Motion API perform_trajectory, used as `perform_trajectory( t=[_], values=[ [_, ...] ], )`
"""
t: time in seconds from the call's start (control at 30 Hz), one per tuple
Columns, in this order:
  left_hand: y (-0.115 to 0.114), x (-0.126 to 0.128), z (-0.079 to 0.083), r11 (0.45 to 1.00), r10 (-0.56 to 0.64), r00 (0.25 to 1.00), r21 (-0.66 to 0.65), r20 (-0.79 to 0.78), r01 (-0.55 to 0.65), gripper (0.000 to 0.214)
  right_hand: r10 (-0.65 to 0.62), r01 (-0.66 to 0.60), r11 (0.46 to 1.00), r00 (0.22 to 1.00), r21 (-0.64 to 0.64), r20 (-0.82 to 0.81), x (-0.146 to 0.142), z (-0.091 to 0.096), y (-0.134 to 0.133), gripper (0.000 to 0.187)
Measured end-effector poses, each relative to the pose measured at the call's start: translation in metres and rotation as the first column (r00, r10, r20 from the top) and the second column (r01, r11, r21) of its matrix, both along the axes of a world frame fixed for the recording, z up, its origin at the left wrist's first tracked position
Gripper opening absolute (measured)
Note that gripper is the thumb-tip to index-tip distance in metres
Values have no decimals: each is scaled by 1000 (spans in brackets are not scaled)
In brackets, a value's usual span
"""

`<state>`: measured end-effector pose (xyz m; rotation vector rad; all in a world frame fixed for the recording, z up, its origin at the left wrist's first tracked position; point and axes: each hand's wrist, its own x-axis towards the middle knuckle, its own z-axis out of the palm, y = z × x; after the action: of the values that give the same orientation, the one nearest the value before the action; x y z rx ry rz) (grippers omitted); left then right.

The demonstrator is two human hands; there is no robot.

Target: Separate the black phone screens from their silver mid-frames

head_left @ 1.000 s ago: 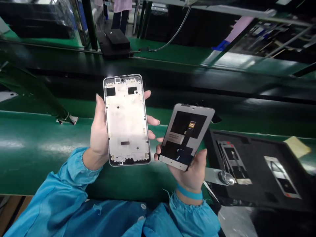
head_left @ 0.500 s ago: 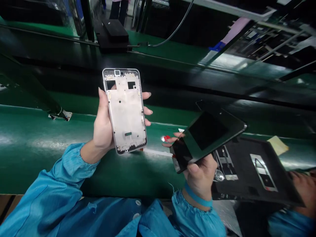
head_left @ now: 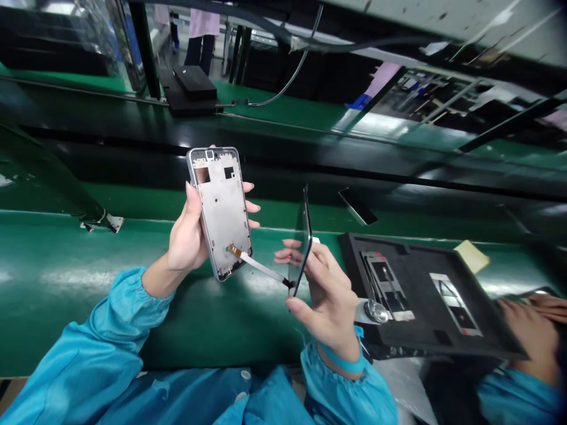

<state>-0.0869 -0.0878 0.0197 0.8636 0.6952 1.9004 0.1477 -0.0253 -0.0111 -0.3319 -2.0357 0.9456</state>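
left hand wraps a silver phone frame, thumb on 1 long edge, fingers on the other, upright over the green belt. right hand pinches a dark screen panel edge-on just beside it, other fingers loose. thin flex ribbon runs from the panel's lower end to the frame's lower slot, tip touching. step looks like threading the ribbon; next move calls for a lined-up tip, no kink. black tray on the right, another person's hand at its corner.
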Motion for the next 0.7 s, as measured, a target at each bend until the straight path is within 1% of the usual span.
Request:
perform_trajectory(
  t=[0.07,0.13,0.23,0.33,0.47,0.53,0.7],
  values=[
    [1,1,2,1000,27,1000,13,-1,-27,64,20,-21,1000,1000,10,8,1,-1,0,62],
    [1,1,3,998,48,999,28,-2,-48,69,23,-24,1000,999,21,23,4,0,0,64],
    [1,1,2,996,20,999,84,-30,-18,76,15,-18,998,999,57,50,5,3,0,66],
    [-2,-4,-2,989,4,992,146,-129,15,74,7,-13,996,998,85,70,1,4,-2,68],
    [-4,-16,-7,977,25,949,209,-316,44,77,41,-42,998,999,44,19,-8,2,-5,68],
    [-4,-23,-8,969,21,933,239,-358,70,77,61,-61,998,998,30,-14,-10,2,-5,68],
    [-2,-32,-5,974,-6,930,209,-369,89,80,47,-46,999,999,28,-24,-6,3,-3,67]
  ],
)
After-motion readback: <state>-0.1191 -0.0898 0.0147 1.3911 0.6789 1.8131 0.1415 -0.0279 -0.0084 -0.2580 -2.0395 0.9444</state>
